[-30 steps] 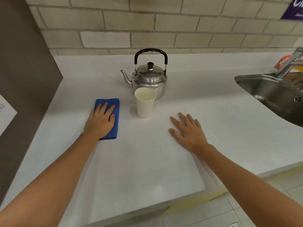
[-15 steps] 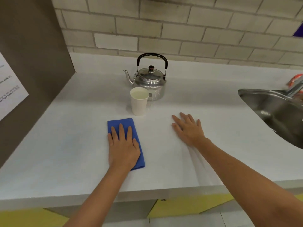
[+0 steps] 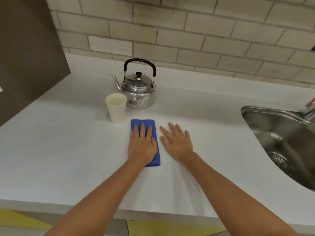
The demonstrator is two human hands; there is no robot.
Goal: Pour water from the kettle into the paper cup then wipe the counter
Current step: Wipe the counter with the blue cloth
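A steel kettle (image 3: 139, 92) with a black handle stands upright near the back of the white counter (image 3: 59, 147), spout to the left. In front of it to the left stands a white paper cup (image 3: 117, 110) holding water. My left hand (image 3: 141, 145) presses flat on a folded blue cloth (image 3: 144, 122) just right of the cup, fingers together. My right hand (image 3: 177, 142) lies flat on the counter beside the cloth, fingers spread, holding nothing.
A steel sink (image 3: 279, 143) with a tap base (image 3: 309, 113) is set into the counter at the right. A dark panel (image 3: 25, 53) bounds the left side, a brick wall (image 3: 187, 31) the back. The counter's front edge runs near the bottom.
My left hand has slid the blue cloth from left of the cup to the right, in front of the cup and beside my right hand. The right hand has stayed put.
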